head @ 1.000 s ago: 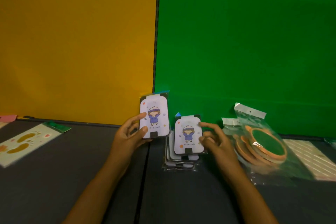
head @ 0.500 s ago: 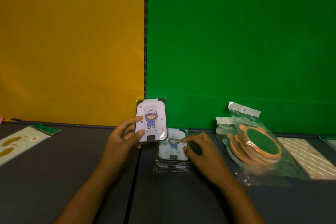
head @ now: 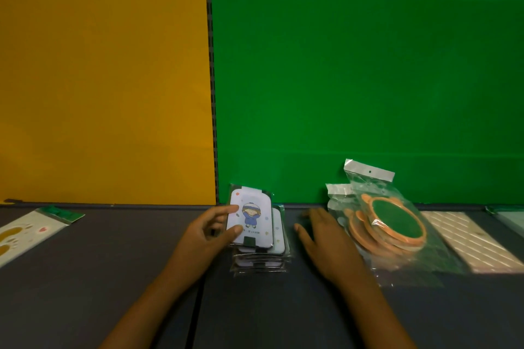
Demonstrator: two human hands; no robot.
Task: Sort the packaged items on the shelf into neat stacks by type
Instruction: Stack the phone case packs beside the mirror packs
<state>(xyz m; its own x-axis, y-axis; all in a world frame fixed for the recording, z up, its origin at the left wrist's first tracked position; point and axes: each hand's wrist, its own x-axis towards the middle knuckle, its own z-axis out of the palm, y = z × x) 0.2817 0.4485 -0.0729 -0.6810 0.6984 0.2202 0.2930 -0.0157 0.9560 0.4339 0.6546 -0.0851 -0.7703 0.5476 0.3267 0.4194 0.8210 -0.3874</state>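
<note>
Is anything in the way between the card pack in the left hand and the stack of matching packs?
Nothing visible: the cartoon card pack in the left hand hangs right over the stack; the right hand is off beside it.

A cartoon-printed packet [head: 251,219] is held by the left hand [head: 205,235] over the stack [head: 262,259] near the shelf's [head: 113,278] back edge; the right hand [head: 326,241] is spread flat between stack and mirror packets [head: 392,224].
</note>
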